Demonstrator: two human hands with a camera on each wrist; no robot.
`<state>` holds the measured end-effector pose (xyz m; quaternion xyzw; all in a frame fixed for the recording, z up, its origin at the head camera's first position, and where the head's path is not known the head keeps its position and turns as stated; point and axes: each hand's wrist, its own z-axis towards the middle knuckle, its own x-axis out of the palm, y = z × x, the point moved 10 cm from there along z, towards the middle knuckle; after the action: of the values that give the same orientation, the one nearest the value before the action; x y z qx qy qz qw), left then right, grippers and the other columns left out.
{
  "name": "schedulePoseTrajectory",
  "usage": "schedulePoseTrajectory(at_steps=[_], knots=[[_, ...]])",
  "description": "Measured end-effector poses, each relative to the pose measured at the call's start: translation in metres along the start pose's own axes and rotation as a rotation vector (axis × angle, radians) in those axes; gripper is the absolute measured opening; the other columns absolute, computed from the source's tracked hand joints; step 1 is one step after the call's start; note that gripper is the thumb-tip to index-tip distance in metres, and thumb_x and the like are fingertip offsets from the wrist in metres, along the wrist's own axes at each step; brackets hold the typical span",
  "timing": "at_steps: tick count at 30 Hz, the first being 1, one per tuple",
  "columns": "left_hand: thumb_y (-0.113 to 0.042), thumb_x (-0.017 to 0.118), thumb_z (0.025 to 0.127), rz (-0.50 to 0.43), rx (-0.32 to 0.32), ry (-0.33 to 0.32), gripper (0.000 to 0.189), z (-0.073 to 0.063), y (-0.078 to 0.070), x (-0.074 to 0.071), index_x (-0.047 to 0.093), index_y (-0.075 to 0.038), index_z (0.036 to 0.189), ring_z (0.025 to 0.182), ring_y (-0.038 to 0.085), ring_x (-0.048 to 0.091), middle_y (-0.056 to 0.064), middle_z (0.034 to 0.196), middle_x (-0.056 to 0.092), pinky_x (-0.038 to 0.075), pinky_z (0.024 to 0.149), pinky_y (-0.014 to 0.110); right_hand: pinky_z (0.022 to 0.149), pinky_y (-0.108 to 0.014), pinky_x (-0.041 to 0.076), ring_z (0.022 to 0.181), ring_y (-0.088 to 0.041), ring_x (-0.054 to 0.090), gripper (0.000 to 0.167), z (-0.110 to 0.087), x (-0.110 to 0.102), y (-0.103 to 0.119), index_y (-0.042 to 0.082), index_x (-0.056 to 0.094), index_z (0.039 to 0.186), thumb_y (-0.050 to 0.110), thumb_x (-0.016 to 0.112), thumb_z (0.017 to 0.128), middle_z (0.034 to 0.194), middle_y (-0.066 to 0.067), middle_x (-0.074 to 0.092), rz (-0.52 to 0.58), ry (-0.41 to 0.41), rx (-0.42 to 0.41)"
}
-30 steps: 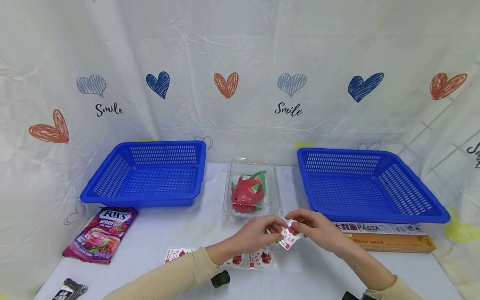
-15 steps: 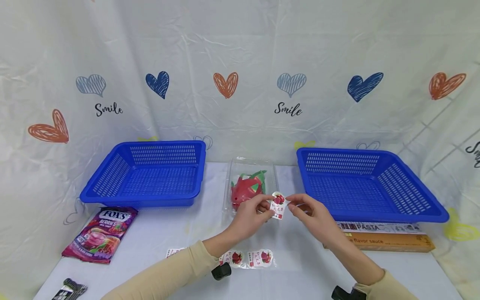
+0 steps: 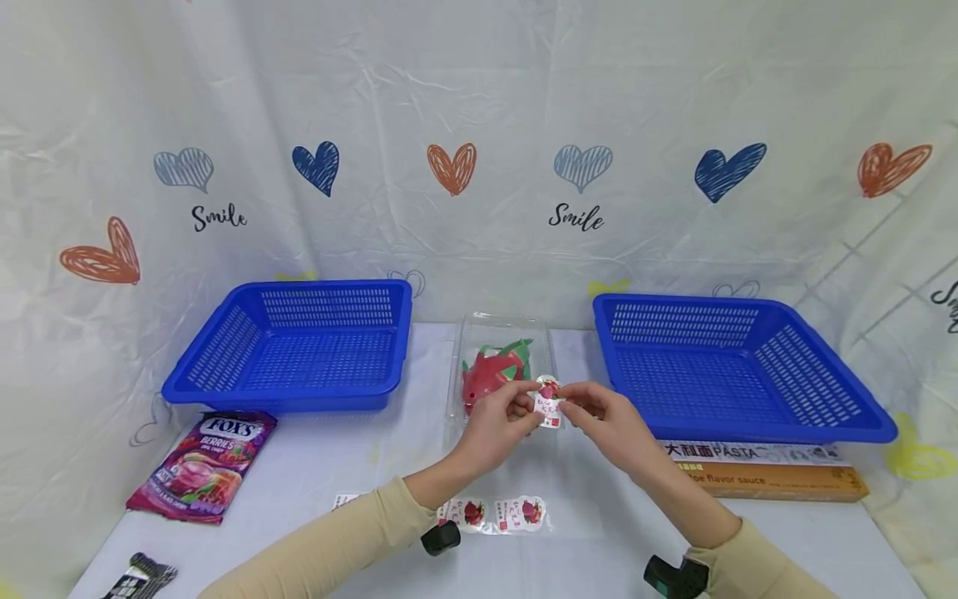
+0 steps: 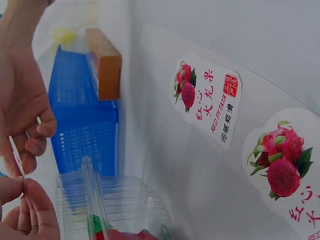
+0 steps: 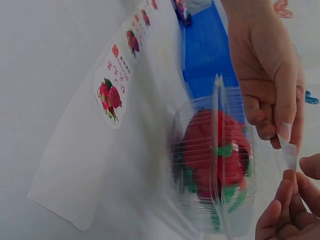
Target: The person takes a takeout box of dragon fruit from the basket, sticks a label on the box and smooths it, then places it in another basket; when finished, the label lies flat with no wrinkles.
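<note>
Above the table's middle, a small white sticker (image 3: 549, 408) printed with a red pitaya is held up between both hands. My left hand (image 3: 490, 433) pinches its left edge with thumb and fingers. At the opposite edge, my right hand (image 3: 617, 433) grips it with its fingertips. Just behind them stands a clear plastic clamshell box (image 3: 466, 329) with a red and green toy dragon fruit (image 3: 488, 378) inside, partly covered by the left hand. Below the hands, a backing strip (image 4: 155, 45) lies on the table with several matching stickers (image 4: 210, 97); the left arm hides part of it.
Blue plastic baskets stand at the back left (image 3: 284, 403) and back right (image 3: 748, 433). A Fox's candy bag (image 3: 202, 470) and a dark wrapped packet (image 3: 140, 578) lie at left. A pasta box (image 3: 778, 478) sits before the right basket. A printed curtain (image 3: 479, 100) hangs behind.
Both hands have carried the sticker up and left, from right of the box's front to in front of the box. The sticker has turned upright, and the right hand has closed in on its right edge.
</note>
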<state>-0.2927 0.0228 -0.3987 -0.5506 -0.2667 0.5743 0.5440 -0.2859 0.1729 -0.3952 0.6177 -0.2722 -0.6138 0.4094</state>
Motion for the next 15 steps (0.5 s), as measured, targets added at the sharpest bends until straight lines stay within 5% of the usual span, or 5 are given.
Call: schedulePoseTrajectory(at_steps=[15], knots=[[-0.008, 0.074, 0.087, 0.006, -0.002, 0.043, 0.039, 0.010, -0.005, -0.004, 0.062, -0.007, 0.124, 0.073, 0.007, 0.060, 0.001, 0.096, 0.055, 0.053, 0.064, 0.021, 0.070, -0.027, 0.051, 0.088, -0.021, 0.059, 0.022, 0.014, -0.003, 0.017, 0.009, 0.067, 0.115, 0.018, 0.065, 0.095, 0.096, -0.004, 0.065, -0.069, -0.024, -0.061]])
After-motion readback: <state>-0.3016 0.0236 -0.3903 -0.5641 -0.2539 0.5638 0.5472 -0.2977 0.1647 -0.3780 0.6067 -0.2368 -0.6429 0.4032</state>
